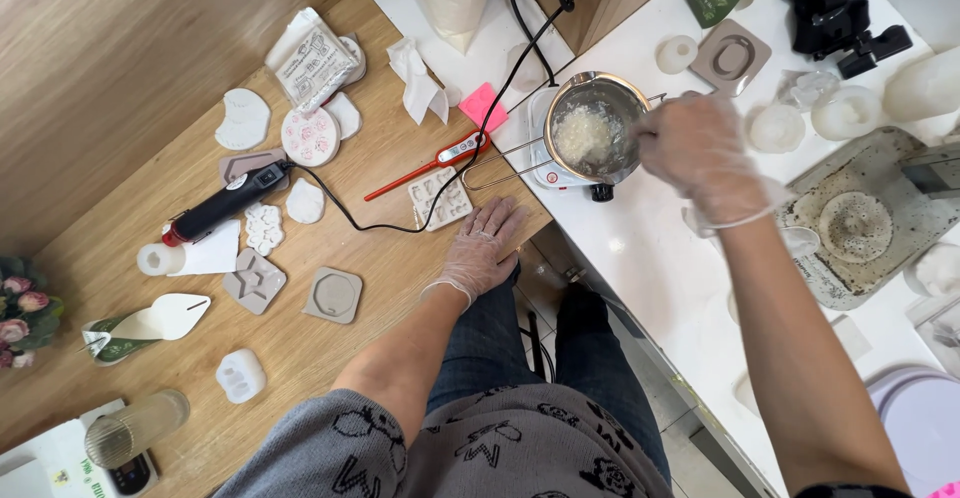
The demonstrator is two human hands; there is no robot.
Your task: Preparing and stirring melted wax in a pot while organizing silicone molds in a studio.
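My left hand (pixel 485 248), in a clear glove, rests flat with fingers spread on the edge of the wooden table (pixel 300 348), just below a small white mould (pixel 440 198). My right hand (pixel 700 153), also gloved, is closed at the right rim of a small metal pot (pixel 600 103) that holds white flaky wax (pixel 585 136). What the right hand grips is hidden by the fingers. The pot sits on a small white hot plate (pixel 545 170) on the white counter (pixel 650 258).
A red probe thermometer (pixel 430 166), a black-and-red heat tool (pixel 225 203) with its cord, several white wax shapes and grey moulds lie on the wood. A stained tray (pixel 860 223), white candles, a glass on a scale (pixel 130 428) and flowers (pixel 20 313) stand around.
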